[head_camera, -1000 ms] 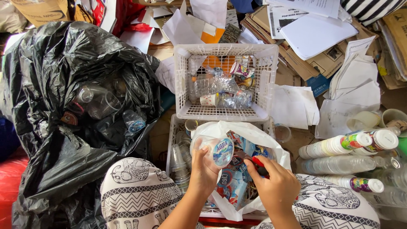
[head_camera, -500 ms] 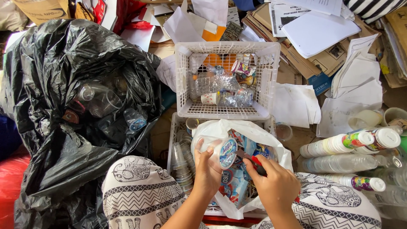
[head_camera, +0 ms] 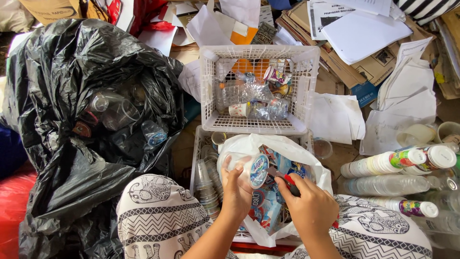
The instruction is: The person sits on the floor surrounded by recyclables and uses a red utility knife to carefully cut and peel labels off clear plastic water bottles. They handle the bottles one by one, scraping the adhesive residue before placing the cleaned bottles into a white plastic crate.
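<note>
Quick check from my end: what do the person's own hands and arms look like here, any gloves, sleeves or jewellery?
Both hands are bare: no gloves on the left hand or the right hand. The forearms are uncovered as far as the bottom edge of the picture, so no sleeves show. No rings, watch or bracelets are visible on the parts in view. Nails look short and unpainted.

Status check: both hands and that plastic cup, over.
Left hand grips clear plastic cup sideways. Right hand holds red tool at its lid. White bag open beneath.

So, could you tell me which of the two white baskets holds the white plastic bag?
The nearer white basket, by the hands; the farther basket holds only loose plastic bottles.
</note>
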